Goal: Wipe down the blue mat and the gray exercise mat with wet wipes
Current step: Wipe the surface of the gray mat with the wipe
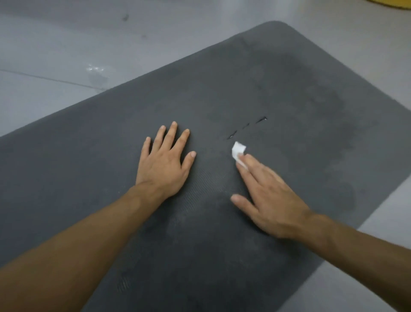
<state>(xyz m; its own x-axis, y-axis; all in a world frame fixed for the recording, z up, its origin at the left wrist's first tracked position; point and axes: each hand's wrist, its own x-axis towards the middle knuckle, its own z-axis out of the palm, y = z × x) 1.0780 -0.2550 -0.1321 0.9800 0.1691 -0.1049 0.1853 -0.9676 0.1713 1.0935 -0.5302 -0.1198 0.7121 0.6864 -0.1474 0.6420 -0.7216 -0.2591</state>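
Note:
The gray exercise mat (289, 93) lies flat on the floor and fills most of the view, its rounded far corner at the upper right. My left hand (165, 161) rests flat on the mat with fingers spread and straight. To its right, my right hand (270, 197) presses a small folded white wet wipe (237, 151) onto the mat under straight fingertips; part of the wipe sticks out beyond the fingers. Just beyond the wipe, three short slits (246, 127) cut through the mat. Darker damp patches show on the mat's right half. No blue mat is in view.
Pale gray floor (66, 44) surrounds the mat at the left, top and right, with a small wet patch (96, 71) near the mat's left edge. A sliver of a yellow object (391, 2) shows at the top right corner.

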